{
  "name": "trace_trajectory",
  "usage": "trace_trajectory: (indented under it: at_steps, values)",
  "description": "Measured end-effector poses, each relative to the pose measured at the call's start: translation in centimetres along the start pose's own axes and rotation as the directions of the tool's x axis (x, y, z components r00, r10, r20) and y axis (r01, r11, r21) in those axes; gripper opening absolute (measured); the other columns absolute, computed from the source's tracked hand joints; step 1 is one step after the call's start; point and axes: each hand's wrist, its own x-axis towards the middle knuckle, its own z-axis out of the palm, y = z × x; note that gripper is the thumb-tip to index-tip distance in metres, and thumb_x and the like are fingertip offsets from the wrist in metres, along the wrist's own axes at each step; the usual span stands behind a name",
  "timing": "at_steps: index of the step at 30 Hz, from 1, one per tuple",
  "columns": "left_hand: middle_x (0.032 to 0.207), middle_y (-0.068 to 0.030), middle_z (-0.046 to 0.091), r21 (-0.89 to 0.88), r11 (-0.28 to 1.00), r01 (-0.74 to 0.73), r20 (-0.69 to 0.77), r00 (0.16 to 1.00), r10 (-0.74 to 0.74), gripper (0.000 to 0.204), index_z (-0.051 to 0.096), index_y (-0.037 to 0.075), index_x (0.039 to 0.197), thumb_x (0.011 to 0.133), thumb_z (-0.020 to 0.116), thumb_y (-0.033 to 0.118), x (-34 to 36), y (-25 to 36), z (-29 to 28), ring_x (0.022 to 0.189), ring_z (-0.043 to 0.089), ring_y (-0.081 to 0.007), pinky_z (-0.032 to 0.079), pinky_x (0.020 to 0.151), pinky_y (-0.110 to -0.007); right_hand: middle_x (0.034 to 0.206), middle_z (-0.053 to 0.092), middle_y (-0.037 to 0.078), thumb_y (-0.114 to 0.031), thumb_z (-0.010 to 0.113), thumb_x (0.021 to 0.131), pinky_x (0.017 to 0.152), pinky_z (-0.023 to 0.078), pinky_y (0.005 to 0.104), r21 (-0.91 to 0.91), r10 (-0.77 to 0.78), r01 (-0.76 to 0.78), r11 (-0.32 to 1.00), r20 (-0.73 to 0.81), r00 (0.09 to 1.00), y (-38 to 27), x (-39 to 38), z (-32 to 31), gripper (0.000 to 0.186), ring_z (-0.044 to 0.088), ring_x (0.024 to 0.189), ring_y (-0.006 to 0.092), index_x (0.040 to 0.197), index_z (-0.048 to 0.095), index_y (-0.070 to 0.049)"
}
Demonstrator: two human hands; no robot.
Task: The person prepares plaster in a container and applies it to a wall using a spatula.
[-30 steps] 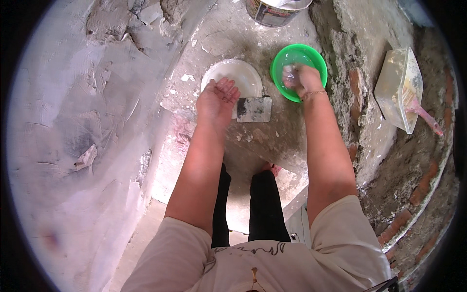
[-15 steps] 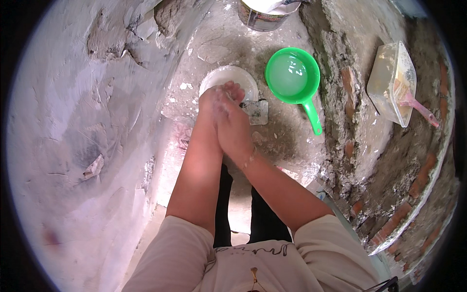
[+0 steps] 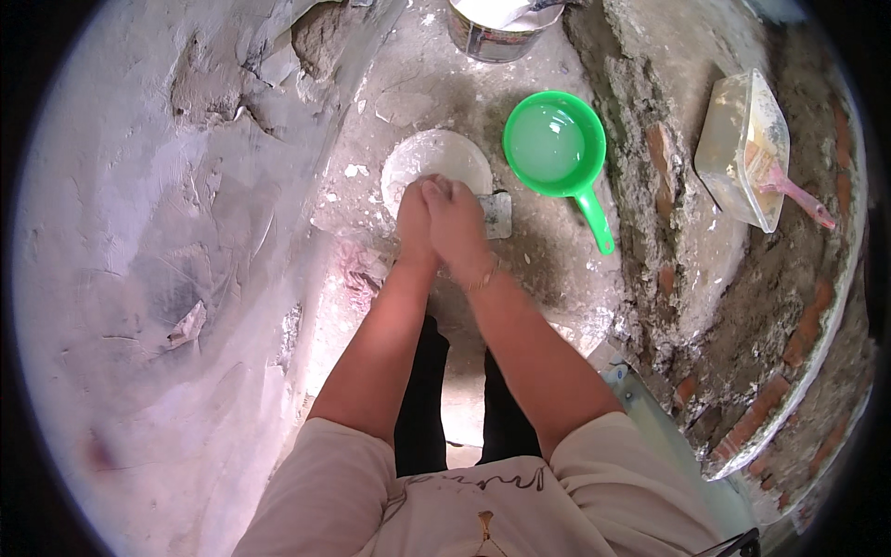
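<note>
My left hand [image 3: 414, 221] and my right hand [image 3: 457, 221] are pressed together, both closed, at the near edge of a round white bowl [image 3: 436, 148]. The right hand folds over the left one; whatever may lie between the palms is hidden. White residue coats the bowl. Beside the right hand, a flat rectangular pale plate [image 3: 499, 217] with a dark edge, like a scraper blade, lies on the floor. To the right stands a green dipper [image 3: 590, 148] holding cloudy whitish liquid, its handle pointing toward me.
A bucket [image 3: 497, 45] of white material stands at the far edge. On the right, a clear plastic container [image 3: 724, 153] holds a brush with a pink handle [image 3: 806, 201]. A rough plastered wall [image 3: 186, 251] rises on the left; broken masonry with bricks [image 3: 742, 427] borders the right.
My hands have drawn slightly back toward me and folded together more tightly, baring more of the bowl. The dipper and the container keep their places, with a slight shift of the view.
</note>
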Motion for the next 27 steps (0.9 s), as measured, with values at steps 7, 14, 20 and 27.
trace_trajectory:
  at_steps: [7,14,20,27]
  values:
    - [0.090,-0.0221,0.066,0.050,0.999,-0.022,0.113,0.993,0.016,0.025,0.059,-0.006,0.099,0.083,0.063,0.013,-0.5,2.7,-2.0,0.084,0.063,-0.0428,0.051,0.069,-0.044,0.076,0.062,0.026,-0.021,0.061,0.087,0.070,0.048,0.0470,-0.348,-0.169,0.261,0.901,0.272,0.947,0.5,4.1,-2.2,0.027,0.059,0.073,0.0438,0.080,0.066,0.005]
    - [0.061,-0.0005,0.057,-0.401,0.845,0.354,0.192,0.934,-0.301,0.016,0.060,0.001,0.077,0.089,0.062,0.010,0.8,1.1,-3.9,0.052,0.053,-0.0077,0.046,0.051,-0.025,0.088,0.067,0.023,-0.021,0.062,0.083,0.080,0.050,0.0460,-0.314,-0.328,0.346,0.884,0.110,0.938,-0.2,7.6,-9.9,0.020,0.064,0.085,0.0386,0.087,0.071,-0.003]
    - [0.061,0.0021,0.055,-0.512,0.752,0.414,0.187,0.909,-0.372,0.027,0.054,0.006,0.064,0.087,0.066,0.014,2.4,-0.4,-1.6,0.059,0.058,-0.0102,0.047,0.052,-0.025,0.102,0.066,0.026,-0.025,0.061,0.081,0.086,0.051,0.0430,-0.675,0.023,0.026,0.737,0.063,0.998,5.4,13.9,-11.8,0.030,0.064,0.097,0.0391,0.090,0.071,0.001]
    - [0.101,-0.0199,0.062,0.068,0.977,0.203,0.202,0.956,-0.212,0.018,0.063,0.001,0.089,0.080,0.070,0.015,3.8,3.9,-2.6,0.085,0.061,-0.0340,0.048,0.085,-0.043,0.095,0.069,0.024,-0.016,0.057,0.083,0.088,0.051,0.0442,-0.879,-0.273,0.149,0.454,0.022,0.962,6.1,12.6,-11.1,0.020,0.066,0.097,0.0354,0.085,0.073,-0.004]
